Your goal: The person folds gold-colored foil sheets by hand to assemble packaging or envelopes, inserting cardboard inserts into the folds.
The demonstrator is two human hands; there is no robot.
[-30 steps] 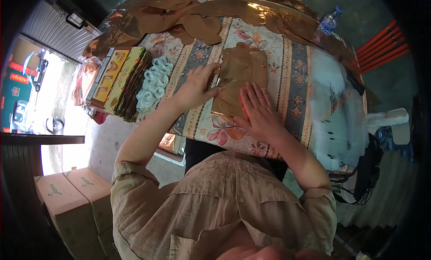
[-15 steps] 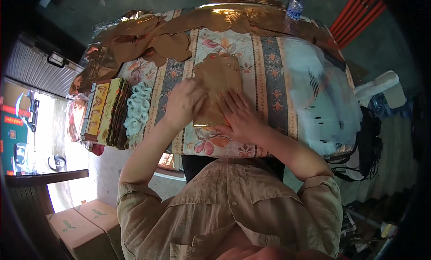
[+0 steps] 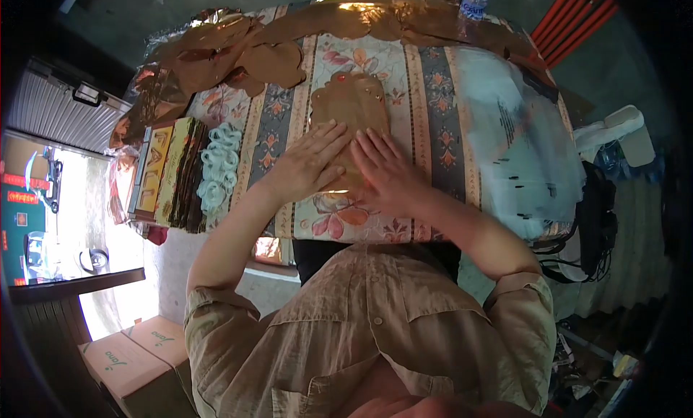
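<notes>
A gold foil cut-out sheet (image 3: 351, 104) with a scalloped top lies flat on the floral striped tablecloth (image 3: 426, 86). My left hand (image 3: 312, 162) rests palm down on its lower left part, fingers spread. Beside it, my right hand (image 3: 386, 171) presses flat on the lower right part, fingers pointing away from me. Both hands hide the sheet's near edge.
A stack of gold and red printed packs (image 3: 167, 174) and a bundle of pale green rings (image 3: 219, 165) sit at the table's left. Crumpled gold foil sheets (image 3: 238, 50) cover the far side, with a water bottle (image 3: 473, 4). Clear plastic (image 3: 516, 136) lies right. Cardboard boxes (image 3: 133, 353) stand on the floor.
My left hand let go of the sheet's left edge and now lies flat on it. Both hands slid nearer together on the lower half of the sheet.
</notes>
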